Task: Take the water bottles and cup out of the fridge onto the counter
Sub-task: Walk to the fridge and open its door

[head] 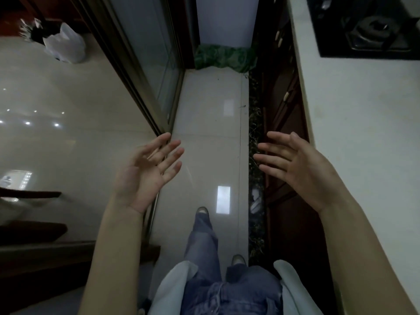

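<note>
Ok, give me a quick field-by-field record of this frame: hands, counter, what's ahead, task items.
left hand: open, palm up, empty
right hand: open, fingers spread, empty
counter: pale, along the person's right, bare near the hand
stove: black, on the counter's far end
ahead: narrow tiled floor, white appliance at the end
bottles, cup: not visible

Home kitchen: gas hob (372,28) in white counter (363,123), cabinets (286,123).

The person is wearing blue jeans (204,242), a pale open shirt (172,289) and grey shoes (202,211), below bare-armed hands.
</note>
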A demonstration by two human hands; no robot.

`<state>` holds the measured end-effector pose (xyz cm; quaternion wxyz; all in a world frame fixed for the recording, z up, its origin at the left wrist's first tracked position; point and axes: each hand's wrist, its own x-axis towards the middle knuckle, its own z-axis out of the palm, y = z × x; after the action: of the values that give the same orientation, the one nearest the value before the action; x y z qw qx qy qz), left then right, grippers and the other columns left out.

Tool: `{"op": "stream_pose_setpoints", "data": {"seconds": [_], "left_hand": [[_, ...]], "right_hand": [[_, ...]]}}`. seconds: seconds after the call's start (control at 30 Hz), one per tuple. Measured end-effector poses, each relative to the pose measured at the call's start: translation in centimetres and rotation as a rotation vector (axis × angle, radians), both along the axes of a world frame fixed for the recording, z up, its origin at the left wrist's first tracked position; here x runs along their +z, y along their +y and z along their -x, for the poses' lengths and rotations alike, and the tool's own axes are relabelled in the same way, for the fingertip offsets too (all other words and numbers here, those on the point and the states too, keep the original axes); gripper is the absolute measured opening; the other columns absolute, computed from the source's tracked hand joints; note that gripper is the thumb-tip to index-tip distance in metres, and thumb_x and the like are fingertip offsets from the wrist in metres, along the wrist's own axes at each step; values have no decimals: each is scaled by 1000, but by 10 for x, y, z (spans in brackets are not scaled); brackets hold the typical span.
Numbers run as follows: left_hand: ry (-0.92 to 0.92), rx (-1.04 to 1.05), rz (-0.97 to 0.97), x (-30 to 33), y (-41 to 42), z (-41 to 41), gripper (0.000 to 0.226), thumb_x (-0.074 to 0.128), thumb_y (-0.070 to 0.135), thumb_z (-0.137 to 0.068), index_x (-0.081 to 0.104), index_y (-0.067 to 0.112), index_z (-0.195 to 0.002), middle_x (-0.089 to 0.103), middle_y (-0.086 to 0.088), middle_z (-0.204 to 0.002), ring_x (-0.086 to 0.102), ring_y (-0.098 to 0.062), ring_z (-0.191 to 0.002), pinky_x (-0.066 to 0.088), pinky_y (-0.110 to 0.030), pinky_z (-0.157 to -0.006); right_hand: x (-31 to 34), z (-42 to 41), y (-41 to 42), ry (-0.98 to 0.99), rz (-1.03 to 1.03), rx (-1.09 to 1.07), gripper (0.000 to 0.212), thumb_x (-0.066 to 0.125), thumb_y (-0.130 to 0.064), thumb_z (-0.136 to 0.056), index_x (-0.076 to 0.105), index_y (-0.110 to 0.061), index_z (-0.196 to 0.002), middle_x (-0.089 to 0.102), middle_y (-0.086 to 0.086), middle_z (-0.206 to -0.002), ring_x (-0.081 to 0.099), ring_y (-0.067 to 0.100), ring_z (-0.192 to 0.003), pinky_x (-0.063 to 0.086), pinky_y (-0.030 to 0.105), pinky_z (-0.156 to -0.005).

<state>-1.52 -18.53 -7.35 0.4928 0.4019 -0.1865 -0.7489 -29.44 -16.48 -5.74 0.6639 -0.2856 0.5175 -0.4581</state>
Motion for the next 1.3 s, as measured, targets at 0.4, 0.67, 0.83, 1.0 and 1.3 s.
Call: {"op": "stream_pose_setpoints", "data": {"seconds": [0.4, 0.67, 0.83, 1.0, 1.3], "left_hand": [[-20, -103, -3, 6, -188, -37, 55, 78, 29, -44, 75, 13, -97, 71, -10, -105, 68, -22, -98, 53, -32, -84], [-69, -96, -51, 7, -289, -16, 29, 45, 19, -82, 66, 11, -101, 72, -8, -99, 70, -19, -89, 54, -27, -80], [-121, -64, -30, 4, -366, 12, 31, 34, 17, -93, 63, 13, -104, 73, -5, -96, 70, -15, -86, 54, -24, -77], [-140, -46, -3, 11, -448, 39, 31, 34, 19, -93, 63, 14, -104, 73, -4, -97, 70, -15, -90, 53, -25, -82], [-162, 61, -35, 13, -549, 53, 28, 45, 21, -84, 69, 18, -98, 74, -3, -98, 70, -14, -91, 54, -25, -81]], "right_hand": [[-2, -48, -170, -7, 46, -95, 36, 34, -36, -96, 57, -18, -118, 65, 10, -119, 66, 23, -106, 51, 37, -91], [-8, -39, -263, -27, 14, -163, 37, 32, -33, -98, 56, -15, -120, 66, 11, -116, 66, 23, -104, 54, 31, -89], [-13, -17, -346, 14, 32, -144, 33, 34, -29, -99, 57, -15, -117, 67, 12, -114, 67, 23, -104, 54, 30, -89], [-5, 11, -431, 64, 67, -81, 30, 36, -29, -98, 58, -17, -115, 66, 11, -114, 67, 23, -104, 53, 31, -92], [-1, 40, -547, 134, 69, -33, 26, 39, -24, -98, 58, -16, -114, 65, 14, -115, 65, 25, -105, 52, 31, -92]]}}
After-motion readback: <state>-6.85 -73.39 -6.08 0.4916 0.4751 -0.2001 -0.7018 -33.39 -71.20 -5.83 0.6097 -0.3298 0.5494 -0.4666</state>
